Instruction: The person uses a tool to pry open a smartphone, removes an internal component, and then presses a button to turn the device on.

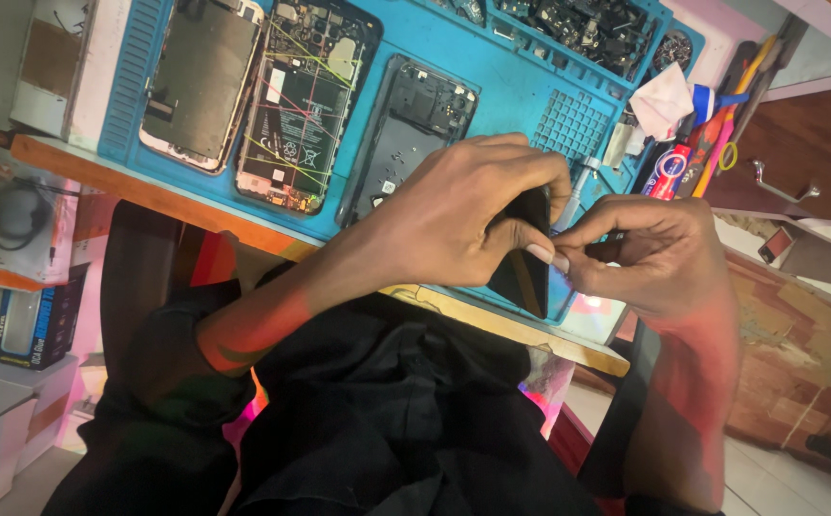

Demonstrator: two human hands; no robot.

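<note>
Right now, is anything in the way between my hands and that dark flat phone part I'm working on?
Nothing visible. The left hand already grips the dark flat part from above, and the right hand pinches its edge at the fingertips. The opened phones lie apart on the blue mat.

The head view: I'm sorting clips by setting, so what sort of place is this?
Probably a phone repair bench. Opened phones lie on a blue work mat, hand tools sit beside it, and both hands grip a dark phone part.
</note>
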